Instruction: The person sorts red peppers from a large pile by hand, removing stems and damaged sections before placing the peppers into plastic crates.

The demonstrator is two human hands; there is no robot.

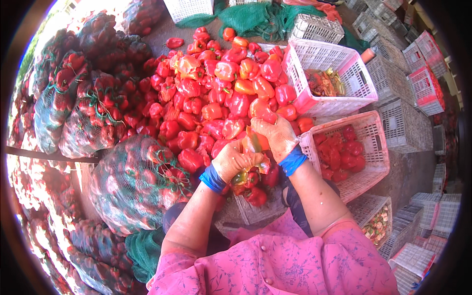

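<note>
Both my hands wear stained orange gloves with blue bands at the wrists. Between them is a broken-open bell pepper (pixel 251 141), its pale yellow-orange inside showing. My left hand (pixel 237 161) is closed on its near side, fingers curled. My right hand (pixel 278 136) grips its right side, the fingertips partly hidden. Just past the right fingertips is a whole red bell pepper (pixel 263 110); whether the hand touches it I cannot tell. Below my hands lie several red peppers (pixel 256 196) between my knees. A large heap of red bell peppers (pixel 214 88) spreads ahead.
At right, a pinkish crate (pixel 382 162) holds red peppers; a white crate (pixel 344 105) beyond it holds pepper scraps. Another crate (pixel 371 204) of pale pieces stands nearer. Full mesh sacks (pixel 130 184) crowd the left. Stacked crates (pixel 400 123) line the far right. Green netting (pixel 250 19) lies behind.
</note>
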